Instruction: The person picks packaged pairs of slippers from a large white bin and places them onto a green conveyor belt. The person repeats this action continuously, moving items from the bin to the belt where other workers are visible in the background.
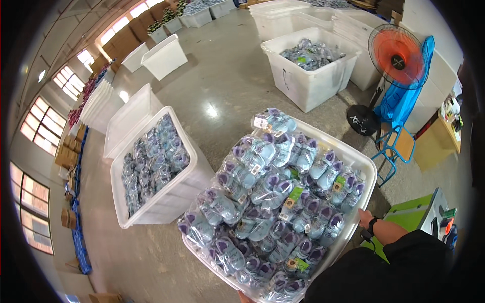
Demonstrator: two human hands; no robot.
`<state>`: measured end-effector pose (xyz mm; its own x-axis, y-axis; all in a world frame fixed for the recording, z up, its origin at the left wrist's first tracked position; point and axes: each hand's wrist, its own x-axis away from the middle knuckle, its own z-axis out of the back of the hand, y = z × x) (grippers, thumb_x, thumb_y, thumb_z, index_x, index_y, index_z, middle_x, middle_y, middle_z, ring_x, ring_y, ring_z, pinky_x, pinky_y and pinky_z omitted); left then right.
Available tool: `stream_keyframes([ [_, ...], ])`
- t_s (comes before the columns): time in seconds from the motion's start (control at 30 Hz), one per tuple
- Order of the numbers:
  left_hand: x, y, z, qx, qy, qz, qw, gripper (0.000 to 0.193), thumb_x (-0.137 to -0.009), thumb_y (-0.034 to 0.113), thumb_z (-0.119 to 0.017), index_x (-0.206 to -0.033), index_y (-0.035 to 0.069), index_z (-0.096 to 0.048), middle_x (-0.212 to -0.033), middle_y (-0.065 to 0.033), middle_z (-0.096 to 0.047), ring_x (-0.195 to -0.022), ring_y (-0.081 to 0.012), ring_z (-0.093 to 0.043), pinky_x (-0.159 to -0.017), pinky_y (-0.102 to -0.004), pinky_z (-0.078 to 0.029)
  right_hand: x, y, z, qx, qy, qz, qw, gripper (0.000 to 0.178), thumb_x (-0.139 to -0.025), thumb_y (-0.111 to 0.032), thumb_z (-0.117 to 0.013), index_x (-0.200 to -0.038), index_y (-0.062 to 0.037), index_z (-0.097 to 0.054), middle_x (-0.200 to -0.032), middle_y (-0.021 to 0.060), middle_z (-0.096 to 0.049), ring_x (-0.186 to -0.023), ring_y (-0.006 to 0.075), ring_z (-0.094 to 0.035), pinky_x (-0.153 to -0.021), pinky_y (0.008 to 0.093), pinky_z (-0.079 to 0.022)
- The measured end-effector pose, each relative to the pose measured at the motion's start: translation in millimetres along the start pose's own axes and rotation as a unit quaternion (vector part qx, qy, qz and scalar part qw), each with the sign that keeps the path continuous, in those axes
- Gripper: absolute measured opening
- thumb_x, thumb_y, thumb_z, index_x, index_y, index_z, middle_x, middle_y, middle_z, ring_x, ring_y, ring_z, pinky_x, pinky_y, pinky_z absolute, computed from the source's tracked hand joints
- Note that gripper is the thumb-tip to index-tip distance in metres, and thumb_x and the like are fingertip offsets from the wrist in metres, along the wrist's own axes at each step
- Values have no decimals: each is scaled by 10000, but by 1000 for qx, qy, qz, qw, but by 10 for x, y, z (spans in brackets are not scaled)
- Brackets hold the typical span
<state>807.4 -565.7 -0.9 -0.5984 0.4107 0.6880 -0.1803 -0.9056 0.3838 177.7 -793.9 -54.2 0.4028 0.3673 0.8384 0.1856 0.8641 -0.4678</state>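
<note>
A big white plastic bin (373,174) stands right in front of me, heaped with pairs of light blue and purple shoes (262,192) in clear plastic bags. Some bags carry green or white tags. My right hand (365,219), with a dark band on its wrist, is closed on the bin's right rim. At the lower edge only a sliver of my left hand (245,298) shows, against the near rim; its fingers are hidden.
Left of it stands another white bin (189,151) of bagged shoes, and farther back a third bin (303,83). A red-centred fan (399,60), a blue-framed stool (401,144) and a green-and-white box-shaped thing (404,217) are on the right.
</note>
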Motion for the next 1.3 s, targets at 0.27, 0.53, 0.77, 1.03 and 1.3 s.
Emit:
stream_keyframes([
  [0.27, 34, 897, -474, 2, -10, 5, 1000, 454, -908, 351, -557, -1257, 82, -668, -1176, -217, -688, -1039, -400, -666, -853, -468, -520, -397, -58, -97, -84, 63, -41, 994, 735, -989, -658, -437, -1239, 19, -572, -1073, 196, -660, -896, 339, -673, -728, 541, -527],
  [0.53, 29, 1789, -889, -39, -29, -24, 998, 464, -901, 359, -563, -1261, 83, -665, -1190, -211, -686, -1046, -395, -667, -860, -464, -520, -277, -687, -206, 12, 166, -24, 986, 761, -985, -660, -451, -1180, 64, -581, -991, 212, -650, -907, 316, -638, -742, 540, -493],
  [0.77, 94, 2696, -1454, -72, -49, -59, 994, 474, -895, 366, -569, -1264, 84, -662, -1202, -205, -684, -1052, -390, -667, -866, -461, -520, -261, -1876, -357, 97, 196, 10, 976, 710, -1005, -603, -452, -1223, 71, -486, -1147, 300, -633, -1065, 415, -653, -868, 523, -506],
  [1.03, -380, 3808, -1919, -151, -85, -78, 982, 485, -888, 374, -575, -1268, 84, -660, -1216, -199, -681, -1058, -384, -668, -873, -457, -520, -1347, -4123, -2136, 50, -23, 70, 996, 728, -986, -579, -492, -1173, 124, -503, -1056, 308, -642, -1015, 373, -649, -833, 498, -499],
  [1.3, -80, 4036, -2328, -193, -65, -65, 977, 496, -881, 382, -582, -1271, 85, -657, -1230, -193, -679, -1065, -379, -668, -879, -454, -520, -2148, -6051, -2466, 178, -139, 342, 912, 661, -993, -487, -498, -1252, 120, -541, -1202, 319, -620, -1105, 425, -610, -926, 484, -484],
])
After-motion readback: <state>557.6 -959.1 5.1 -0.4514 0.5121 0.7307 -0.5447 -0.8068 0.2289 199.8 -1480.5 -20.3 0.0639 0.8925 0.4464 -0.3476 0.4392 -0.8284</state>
